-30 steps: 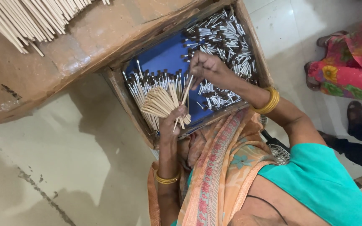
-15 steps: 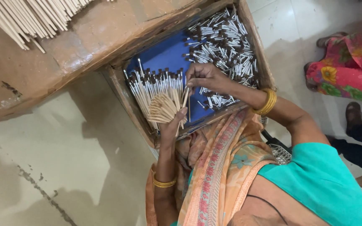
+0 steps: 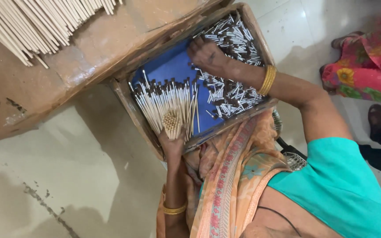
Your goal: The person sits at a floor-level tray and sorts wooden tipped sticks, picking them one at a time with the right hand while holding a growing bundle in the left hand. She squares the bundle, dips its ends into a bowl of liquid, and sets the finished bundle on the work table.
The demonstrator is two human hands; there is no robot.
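A shallow wooden tray [image 3: 133,110] with a blue lining holds short pale sticks with dark tips. My left hand [image 3: 172,144] grips a small bundle of sticks [image 3: 172,122] upright at the tray's near edge, beside a fanned row of sticks [image 3: 162,99] lying on the lining. My right hand [image 3: 208,55] reaches across the tray, knuckles up. Its fingers curl down into the heap of loose sticks [image 3: 234,88] at the far right, and the fingertips are hidden among them. Gold bangles sit on both wrists.
Long bare sticks [image 3: 36,22] lie piled on a brown board [image 3: 89,53] beyond the tray. An orange patterned cloth [image 3: 225,176] drapes over my lap. Another person in floral red fabric [image 3: 367,70] sits at the right, with a dark shoe [image 3: 378,117] on the pale floor.
My right hand has left the bundle and moved out to the loose heap at the tray's far side. My left hand has drawn the bundle back toward the near edge.
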